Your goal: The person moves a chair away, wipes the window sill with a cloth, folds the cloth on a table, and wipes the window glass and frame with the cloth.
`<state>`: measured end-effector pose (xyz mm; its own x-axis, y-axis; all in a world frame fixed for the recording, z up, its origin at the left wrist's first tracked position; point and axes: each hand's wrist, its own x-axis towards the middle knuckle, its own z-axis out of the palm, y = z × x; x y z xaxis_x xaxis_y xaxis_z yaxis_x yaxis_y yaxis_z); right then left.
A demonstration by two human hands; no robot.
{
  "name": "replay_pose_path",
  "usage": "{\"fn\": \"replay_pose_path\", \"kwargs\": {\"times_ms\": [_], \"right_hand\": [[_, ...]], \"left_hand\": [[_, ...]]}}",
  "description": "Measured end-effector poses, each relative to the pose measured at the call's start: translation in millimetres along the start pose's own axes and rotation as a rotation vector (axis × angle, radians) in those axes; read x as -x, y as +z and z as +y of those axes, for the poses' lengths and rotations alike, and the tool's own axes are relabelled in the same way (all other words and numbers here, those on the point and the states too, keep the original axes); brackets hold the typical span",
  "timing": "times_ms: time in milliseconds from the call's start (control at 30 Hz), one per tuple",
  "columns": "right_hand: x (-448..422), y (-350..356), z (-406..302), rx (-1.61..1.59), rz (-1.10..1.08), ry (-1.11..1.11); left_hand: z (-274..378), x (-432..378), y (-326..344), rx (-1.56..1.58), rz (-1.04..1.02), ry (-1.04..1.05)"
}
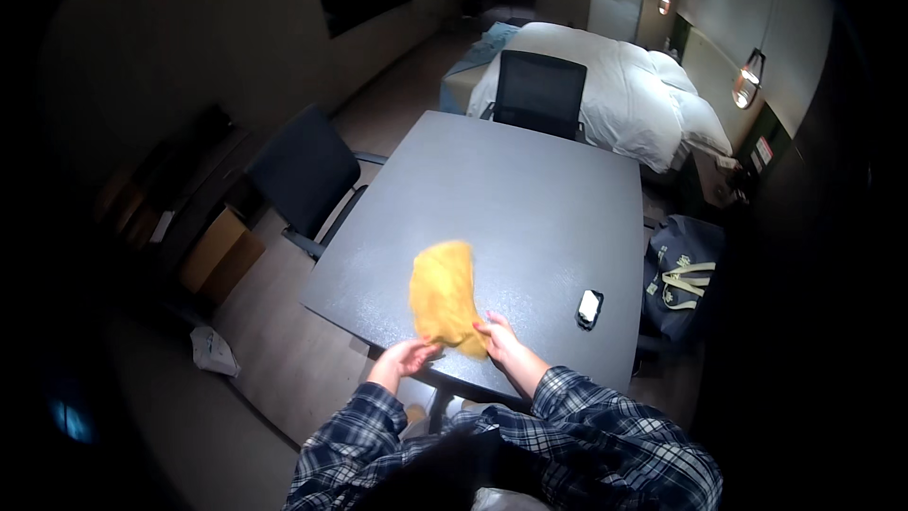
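Note:
A yellow cloth (445, 291) is held up over the near part of a grey table (496, 184), blurred along its upper edge. My left hand (411, 355) pinches its lower left corner at the table's near edge. At the cloth's lower right side, my right hand (499, 337) grips it between thumb and fingers. The cloth's far end has no hand on it; whether that end touches the table I cannot tell. To the right of my right hand, a small black case or device with a white top (589, 309) lies on the table.
A black office chair (312, 177) stands at the table's left, another (540, 94) at its far side, before a bed with white bedding (610, 85). A dark bag with pale straps (681, 277) is at the right. An open cardboard box (221, 255) sits on the left.

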<state>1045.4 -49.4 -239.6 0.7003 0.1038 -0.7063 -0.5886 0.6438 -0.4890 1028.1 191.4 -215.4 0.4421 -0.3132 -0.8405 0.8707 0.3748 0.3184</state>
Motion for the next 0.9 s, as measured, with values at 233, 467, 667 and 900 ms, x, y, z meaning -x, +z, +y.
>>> {"fn": "replay_pose_path", "kwargs": {"times_ms": [233,467,667,900], "right_hand": [[-10.6,-8.3,56.4,0.639,0.034,-0.020],[-3.5,-30.4,85.5,0.825,0.208,0.017],[22.3,26.0,78.7,0.402,0.035,-0.012],[19.4,45.7,90.4,0.105,-0.028,-0.213]], "left_hand": [[-31.9,-73.7,-72.7,-0.337,0.110,0.265],[-32.9,-13.7,6.8,-1.207,0.754,0.352],[-19.6,-45.9,-50.4,-1.203,0.634,0.365],[20.8,-19.0,-94.8,-0.511,0.135,0.416]]}}
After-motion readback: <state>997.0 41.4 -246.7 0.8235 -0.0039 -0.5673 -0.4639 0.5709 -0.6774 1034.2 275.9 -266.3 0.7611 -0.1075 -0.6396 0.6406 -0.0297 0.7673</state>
